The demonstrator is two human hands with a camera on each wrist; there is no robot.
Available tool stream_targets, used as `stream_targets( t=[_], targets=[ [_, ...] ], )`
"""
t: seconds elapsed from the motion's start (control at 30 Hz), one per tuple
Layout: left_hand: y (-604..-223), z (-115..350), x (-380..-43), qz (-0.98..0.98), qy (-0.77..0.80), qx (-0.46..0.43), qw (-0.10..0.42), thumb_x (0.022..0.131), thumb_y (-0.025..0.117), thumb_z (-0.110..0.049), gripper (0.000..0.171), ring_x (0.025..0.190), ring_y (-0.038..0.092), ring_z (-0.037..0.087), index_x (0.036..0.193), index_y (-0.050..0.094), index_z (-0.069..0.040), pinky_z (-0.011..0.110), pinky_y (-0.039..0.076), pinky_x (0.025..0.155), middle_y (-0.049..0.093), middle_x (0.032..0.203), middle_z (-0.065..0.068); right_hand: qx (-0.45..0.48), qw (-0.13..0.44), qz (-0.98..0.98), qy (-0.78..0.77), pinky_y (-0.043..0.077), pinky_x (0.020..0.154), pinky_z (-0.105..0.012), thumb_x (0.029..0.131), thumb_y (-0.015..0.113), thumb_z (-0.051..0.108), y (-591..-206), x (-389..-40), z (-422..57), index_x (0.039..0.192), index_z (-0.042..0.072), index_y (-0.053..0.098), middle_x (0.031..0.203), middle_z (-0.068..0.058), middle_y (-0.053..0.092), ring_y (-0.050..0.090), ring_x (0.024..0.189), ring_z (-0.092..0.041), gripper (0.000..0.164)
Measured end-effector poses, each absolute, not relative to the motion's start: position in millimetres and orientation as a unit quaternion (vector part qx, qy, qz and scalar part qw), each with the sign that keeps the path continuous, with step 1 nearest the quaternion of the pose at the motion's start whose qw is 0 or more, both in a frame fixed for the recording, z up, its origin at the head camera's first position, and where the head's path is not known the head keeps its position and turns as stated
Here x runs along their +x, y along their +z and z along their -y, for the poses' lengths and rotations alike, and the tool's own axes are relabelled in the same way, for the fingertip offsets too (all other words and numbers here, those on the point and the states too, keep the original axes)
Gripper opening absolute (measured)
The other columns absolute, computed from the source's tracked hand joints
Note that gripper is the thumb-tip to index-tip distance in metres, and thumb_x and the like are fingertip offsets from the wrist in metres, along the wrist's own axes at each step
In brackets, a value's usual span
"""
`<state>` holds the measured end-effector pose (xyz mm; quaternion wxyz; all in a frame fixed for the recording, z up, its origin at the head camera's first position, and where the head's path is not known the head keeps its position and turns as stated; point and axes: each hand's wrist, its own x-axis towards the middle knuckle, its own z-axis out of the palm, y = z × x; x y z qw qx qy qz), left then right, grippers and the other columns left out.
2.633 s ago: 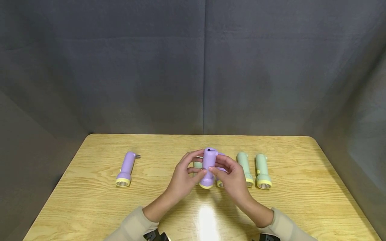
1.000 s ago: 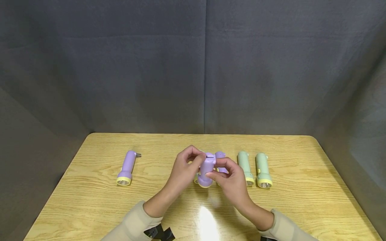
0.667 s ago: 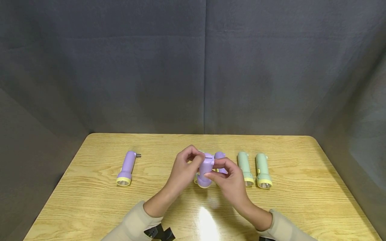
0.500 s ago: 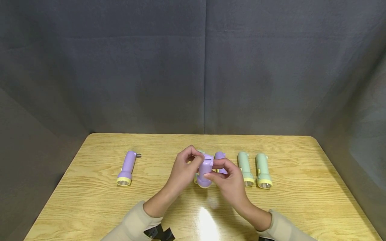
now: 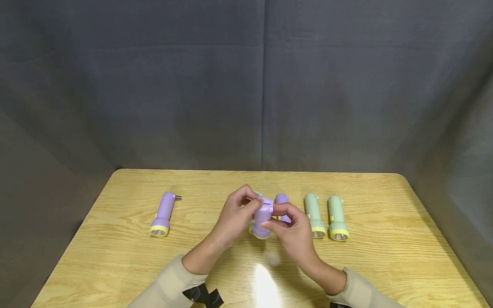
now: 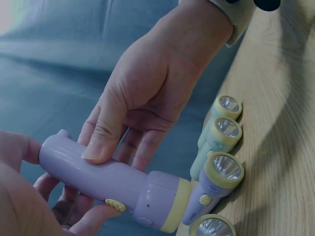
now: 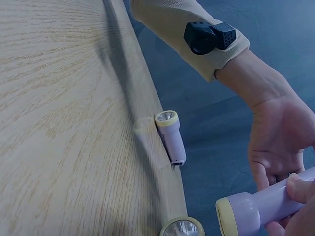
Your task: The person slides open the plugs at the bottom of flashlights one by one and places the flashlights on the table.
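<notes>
Purple torch (image 5: 261, 215) between my hands

Above the middle of the worktop (image 5: 115, 261), my left hand (image 5: 236, 217) and right hand (image 5: 296, 233) both pinch it. Another torch (image 5: 163, 214) lies toward the worktop's left edge; two green torches (image 5: 337, 218) lie right of its middle.

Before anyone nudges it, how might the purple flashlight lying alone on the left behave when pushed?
The purple flashlight probably won't roll far, as prongs jut sideways. Its wider head could make it veer. The smooth, plastic-looking body should stay stiff.
</notes>
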<state>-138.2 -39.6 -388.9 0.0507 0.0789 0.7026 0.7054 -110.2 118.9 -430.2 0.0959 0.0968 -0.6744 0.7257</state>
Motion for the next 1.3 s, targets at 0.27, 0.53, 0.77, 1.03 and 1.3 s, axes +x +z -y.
stream_targets(
  t=[0.27,0.53,0.77,1.03,1.3],
  targets=[
    [-388.6,41.8,-141.5,-0.684,0.72,0.062,0.1,0.093,0.063,-0.007,0.012,0.084,0.059,0.017,0.084,0.055,-0.004,0.028,0.053,0.07,0.06,0.098,0.007,0.092,0.1,0.676,0.724,0.06,0.082,-0.032,0.074,0.079,-0.019,-431.9,-110.6,-118.3,0.097,-0.014,0.066,0.099,0.003,0.072,0.071,0.094,-0.013,0.027],
    [-388.3,39.9,-142.6,-0.701,0.704,0.066,0.089,0.09,0.068,-0.009,0.015,0.073,0.053,0.015,0.083,0.056,-0.005,0.025,0.045,0.063,0.058,0.087,0.004,0.088,0.102,0.678,0.723,0.06,0.083,-0.032,0.074,0.079,-0.019,-431.9,-110.7,-118.6,0.096,-0.013,0.066,0.099,0.004,0.073,0.071,0.095,-0.014,0.026],
    [-387.9,39.3,-142.4,-0.705,0.701,0.061,0.093,0.089,0.069,-0.01,0.017,0.071,0.052,0.015,0.081,0.055,-0.005,0.025,0.045,0.061,0.057,0.086,0.003,0.086,0.103,0.678,0.722,0.061,0.082,-0.032,0.073,0.08,-0.018,-432.1,-110.4,-117.7,0.095,-0.013,0.067,0.098,0.003,0.073,0.072,0.094,-0.014,0.026],
    [-388.9,40.7,-143.0,-0.709,0.696,0.061,0.101,0.089,0.071,-0.013,0.021,0.074,0.056,0.016,0.081,0.053,-0.006,0.026,0.047,0.063,0.057,0.085,0.005,0.086,0.098,0.676,0.725,0.06,0.084,-0.033,0.073,0.08,-0.017,-432.1,-109.7,-117.0,0.096,-0.013,0.067,0.1,0.0,0.073,0.072,0.094,-0.014,0.026],
    [-390.0,41.1,-144.5,-0.713,0.69,0.062,0.105,0.089,0.073,-0.014,0.023,0.075,0.056,0.016,0.081,0.053,-0.006,0.027,0.046,0.062,0.057,0.085,0.004,0.088,0.105,0.683,0.717,0.06,0.082,-0.03,0.073,0.081,-0.016,-434.5,-110.9,-117.4,0.095,-0.012,0.068,0.098,0.003,0.073,0.071,0.095,-0.012,0.026]
  ],
)
